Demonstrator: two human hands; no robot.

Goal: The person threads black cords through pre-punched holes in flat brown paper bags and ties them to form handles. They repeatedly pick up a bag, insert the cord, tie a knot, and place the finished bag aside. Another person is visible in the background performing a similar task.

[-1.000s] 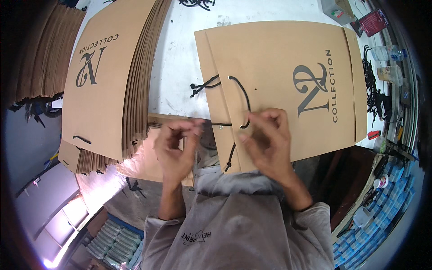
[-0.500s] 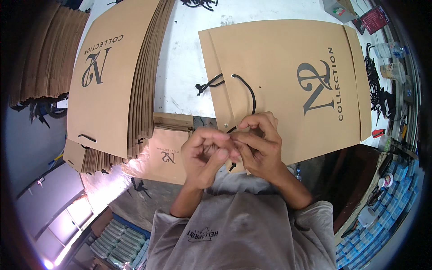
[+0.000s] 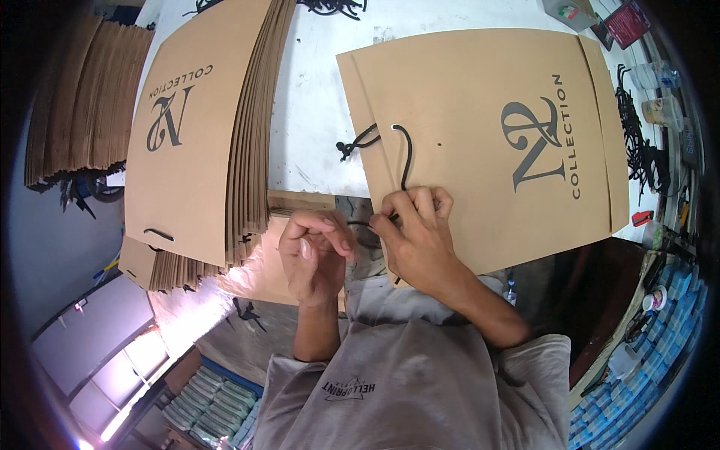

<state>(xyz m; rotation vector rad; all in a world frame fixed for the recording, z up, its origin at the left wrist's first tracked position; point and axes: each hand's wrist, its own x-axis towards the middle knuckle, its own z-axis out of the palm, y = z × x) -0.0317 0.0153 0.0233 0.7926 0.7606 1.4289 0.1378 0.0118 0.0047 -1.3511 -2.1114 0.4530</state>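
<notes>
A flat brown paper bag (image 3: 465, 97) with dark print lies on the white table, its folded top edge toward my left. A black cord (image 3: 408, 154) loops out of an eyelet in that edge and runs down to my right hand (image 3: 416, 240). The fingers of that hand are pinched on the cord at the bag's edge, covering the lower eyelet. A short cord end sticks out leftward from the pinch. My left hand (image 3: 313, 255) hovers just left of the bag, fingers loosely bent and apart, with nothing visible in it. Another knotted cord pokes out beneath the bag's top edge.
A thick stack of brown paper bags (image 3: 199, 135) stands on the left, with more bags (image 3: 90, 97) behind it. Bundles of black cords (image 3: 334, 6) lie at the table's far edge and right side (image 3: 634, 131). A red-black tool (image 3: 642, 218) rests near the right corner.
My hands have parted: the left moved leftward off the cord area, while the right turned palm-down and closed over the cord at the bag's edge. The whole view shifted slightly.
</notes>
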